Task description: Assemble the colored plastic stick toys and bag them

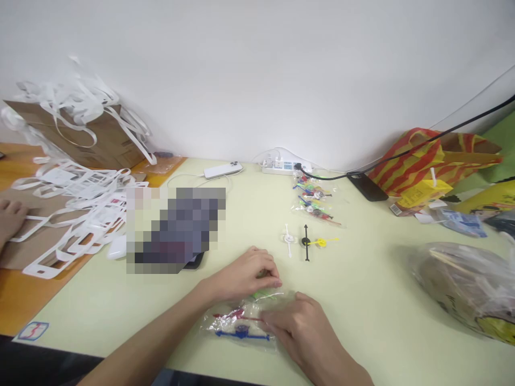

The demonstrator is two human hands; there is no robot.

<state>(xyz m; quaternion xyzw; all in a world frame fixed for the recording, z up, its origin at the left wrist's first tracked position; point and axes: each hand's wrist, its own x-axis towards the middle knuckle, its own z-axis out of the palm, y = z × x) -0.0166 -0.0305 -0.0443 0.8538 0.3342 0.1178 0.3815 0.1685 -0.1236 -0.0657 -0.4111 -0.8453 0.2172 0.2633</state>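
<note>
clear plastic bag [241,324] of coloured toy pieces, flat on table

Single head-worn view, forward and down over table [362,300]; close above hands

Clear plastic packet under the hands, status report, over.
Left hand and right hand both pinching clear plastic packet of coloured toy pieces on pale table. Three loose spinners beyond, apart.
</note>
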